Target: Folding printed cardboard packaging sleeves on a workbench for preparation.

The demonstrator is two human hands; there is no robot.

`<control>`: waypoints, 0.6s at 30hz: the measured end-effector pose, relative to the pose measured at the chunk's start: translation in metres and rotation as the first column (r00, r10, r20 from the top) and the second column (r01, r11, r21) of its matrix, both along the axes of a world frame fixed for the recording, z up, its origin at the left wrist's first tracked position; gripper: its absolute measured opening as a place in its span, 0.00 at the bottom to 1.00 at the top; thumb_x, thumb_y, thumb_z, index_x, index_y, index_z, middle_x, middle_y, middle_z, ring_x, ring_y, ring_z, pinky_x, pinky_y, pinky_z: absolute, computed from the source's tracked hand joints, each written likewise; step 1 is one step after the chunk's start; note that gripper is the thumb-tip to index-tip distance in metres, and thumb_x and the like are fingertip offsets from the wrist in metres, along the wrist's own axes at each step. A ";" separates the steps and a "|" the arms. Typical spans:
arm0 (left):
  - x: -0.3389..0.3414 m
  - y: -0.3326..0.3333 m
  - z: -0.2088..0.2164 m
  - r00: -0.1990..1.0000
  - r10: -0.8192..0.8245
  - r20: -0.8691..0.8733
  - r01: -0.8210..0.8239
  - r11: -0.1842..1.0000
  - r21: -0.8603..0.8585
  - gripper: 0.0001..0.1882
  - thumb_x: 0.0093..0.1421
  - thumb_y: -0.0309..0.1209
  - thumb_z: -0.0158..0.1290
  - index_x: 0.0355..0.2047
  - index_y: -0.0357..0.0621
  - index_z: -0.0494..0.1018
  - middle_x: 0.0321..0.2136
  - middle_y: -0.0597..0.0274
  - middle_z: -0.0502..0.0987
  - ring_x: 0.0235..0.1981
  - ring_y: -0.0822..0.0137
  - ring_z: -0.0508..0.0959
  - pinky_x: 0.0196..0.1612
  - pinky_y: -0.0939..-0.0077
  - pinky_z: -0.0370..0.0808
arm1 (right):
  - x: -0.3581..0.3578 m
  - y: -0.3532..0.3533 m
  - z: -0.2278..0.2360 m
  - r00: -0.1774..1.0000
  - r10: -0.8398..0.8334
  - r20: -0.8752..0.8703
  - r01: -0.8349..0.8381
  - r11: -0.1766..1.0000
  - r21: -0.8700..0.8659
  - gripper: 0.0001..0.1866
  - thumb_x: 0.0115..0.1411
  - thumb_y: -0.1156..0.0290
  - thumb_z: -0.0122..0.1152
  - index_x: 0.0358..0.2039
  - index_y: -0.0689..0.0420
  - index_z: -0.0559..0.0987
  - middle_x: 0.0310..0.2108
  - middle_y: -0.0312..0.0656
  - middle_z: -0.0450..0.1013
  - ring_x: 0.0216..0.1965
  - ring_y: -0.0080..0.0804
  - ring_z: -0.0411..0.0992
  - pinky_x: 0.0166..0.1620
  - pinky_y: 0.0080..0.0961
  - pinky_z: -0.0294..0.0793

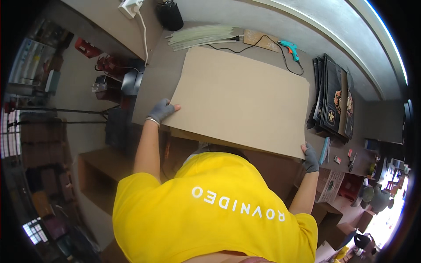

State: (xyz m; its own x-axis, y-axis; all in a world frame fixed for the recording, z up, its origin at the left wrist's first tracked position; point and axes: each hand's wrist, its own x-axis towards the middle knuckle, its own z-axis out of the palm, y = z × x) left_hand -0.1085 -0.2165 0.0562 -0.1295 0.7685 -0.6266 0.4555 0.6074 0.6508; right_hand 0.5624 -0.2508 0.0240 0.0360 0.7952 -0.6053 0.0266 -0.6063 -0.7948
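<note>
A large tan cardboard sheet (243,98) lies over the table in front of me. Its near edge overhangs my side, and uneven edges hint at more than one layer. At the near left corner my left hand (161,110), in a grey glove with bare fingertips, grips the sheet with the thumb on top. My right hand (310,158), gloved the same way, holds the near right corner, thumb against the edge. The other fingers of both hands are partly hidden.
Pale glue sticks (204,36) lie at the back, near a teal glue gun (290,50) with a black cord. Folded black printed boxes (335,98) stack at the right. A light-blue cutter (325,150) and scissors (352,161) lie near my right hand.
</note>
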 end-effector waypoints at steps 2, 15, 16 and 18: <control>-0.003 0.005 -0.003 0.995 0.055 0.083 -0.058 0.998 0.036 0.41 0.49 0.47 0.68 0.54 0.27 0.69 0.47 0.47 0.77 0.48 0.62 0.77 0.52 0.73 0.73 | -0.017 -0.001 0.004 0.997 0.059 0.052 -0.061 0.998 0.027 0.24 0.65 0.72 0.52 0.61 0.62 0.67 0.51 0.41 0.73 0.49 0.30 0.72 0.52 0.24 0.70; 0.122 0.042 0.107 0.769 -0.483 -0.419 0.544 0.839 0.031 0.49 0.51 0.43 0.60 0.69 0.39 0.50 0.39 0.39 0.78 0.41 0.49 0.80 0.46 0.66 0.75 | -0.041 -0.014 0.060 0.985 0.164 0.060 -0.174 0.945 0.278 0.30 0.63 0.76 0.49 0.66 0.63 0.59 0.59 0.44 0.66 0.60 0.31 0.63 0.62 0.26 0.60; 0.136 0.046 0.111 0.767 -0.488 -0.417 0.546 0.838 0.024 0.49 0.51 0.43 0.60 0.69 0.39 0.50 0.39 0.39 0.78 0.41 0.49 0.80 0.46 0.66 0.75 | -0.046 -0.011 0.074 0.985 0.162 0.057 -0.171 0.947 0.272 0.30 0.63 0.76 0.49 0.66 0.63 0.59 0.59 0.44 0.66 0.60 0.31 0.63 0.62 0.26 0.60; 0.159 0.054 0.114 0.817 -0.508 -0.274 0.561 0.810 0.170 0.48 0.53 0.50 0.60 0.69 0.43 0.54 0.36 0.44 0.80 0.38 0.45 0.80 0.44 0.62 0.75 | -0.054 -0.005 0.094 0.987 0.154 0.038 -0.159 0.943 0.291 0.26 0.66 0.67 0.53 0.62 0.62 0.63 0.56 0.41 0.67 0.57 0.28 0.65 0.60 0.25 0.63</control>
State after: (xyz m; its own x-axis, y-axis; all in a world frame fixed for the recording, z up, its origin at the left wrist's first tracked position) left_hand 0.0501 -0.1621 0.1698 0.2403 0.8717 -0.4271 0.8011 0.0704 0.5944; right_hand 0.5080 -0.2557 0.1182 -0.0960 0.9335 -0.3455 0.1155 -0.3343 -0.9354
